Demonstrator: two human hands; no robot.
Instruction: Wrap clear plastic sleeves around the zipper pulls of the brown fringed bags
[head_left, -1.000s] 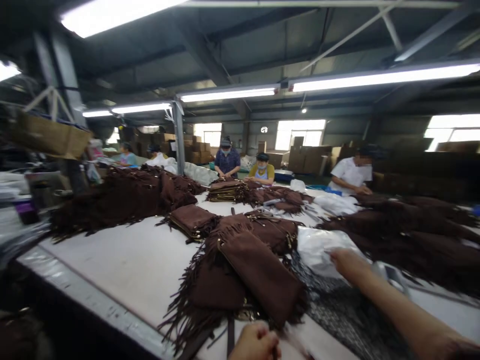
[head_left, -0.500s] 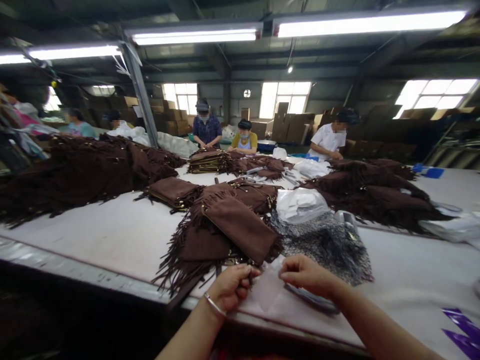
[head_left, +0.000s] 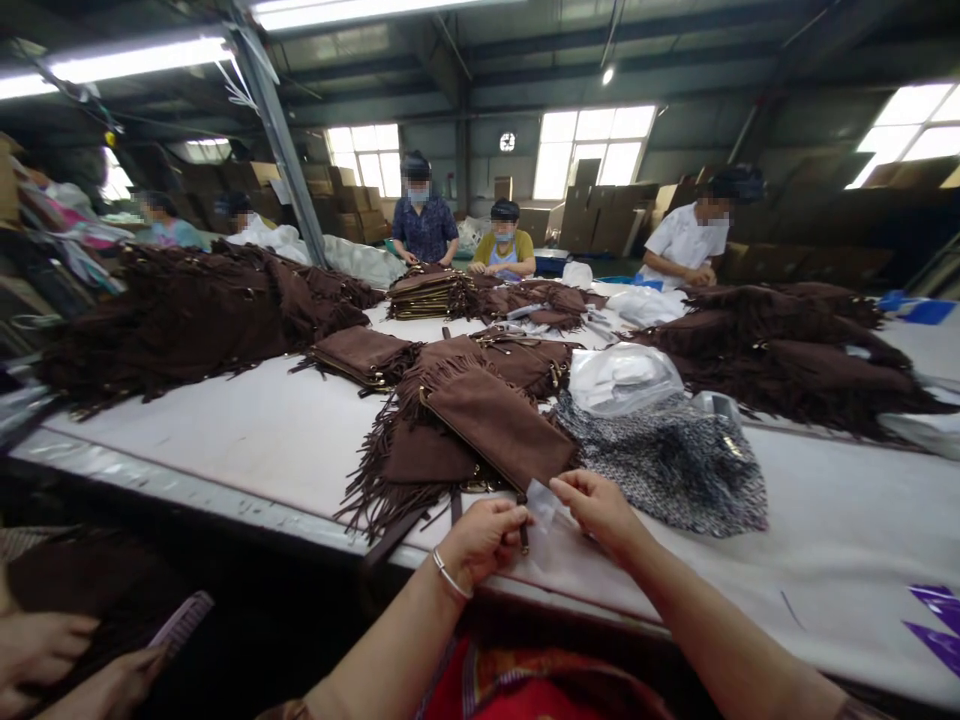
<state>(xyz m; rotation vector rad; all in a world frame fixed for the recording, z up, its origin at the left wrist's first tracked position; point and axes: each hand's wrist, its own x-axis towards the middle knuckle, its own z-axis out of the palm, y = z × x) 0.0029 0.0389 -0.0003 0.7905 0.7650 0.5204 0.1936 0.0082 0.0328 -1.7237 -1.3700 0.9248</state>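
Head view: the lower part of the scene is taken up by the person's own forearms, and the near table edge (head_left: 225, 495) is partly covered by them. The left hand (head_left: 484, 535) is seen with a thin bangle (head_left: 448, 575) at the wrist; its fingers are curled together and pinched on a small dark zipper pull (head_left: 523, 535) that hangs from the lower edge of the brown fringed suede bag (head_left: 499, 425). The right hand (head_left: 596, 505) is held just beside it, thumb and forefinger closed on a small clear plastic sleeve (head_left: 541, 497), whose outline is hard to make out against the pale table top. The bag lies at the near edge of the table, on top of another bag of the same kind, with its fringe spread towards the left. Just to the right a speckled black-and-white cloth (head_left: 667, 460) is spread, and a crumpled clear plastic bag (head_left: 619, 375) rests behind it. Larger heaps of brown fringed bags (head_left: 180, 315) are piled further back and at the right. At the bottom left, another person's hands (head_left: 45, 660) are cut off by the picture's edge, and a pink comb (head_left: 180, 620) is held there. Co-workers at the far side (head_left: 427, 225) are small and blurred. No writing or label can be read anywhere.
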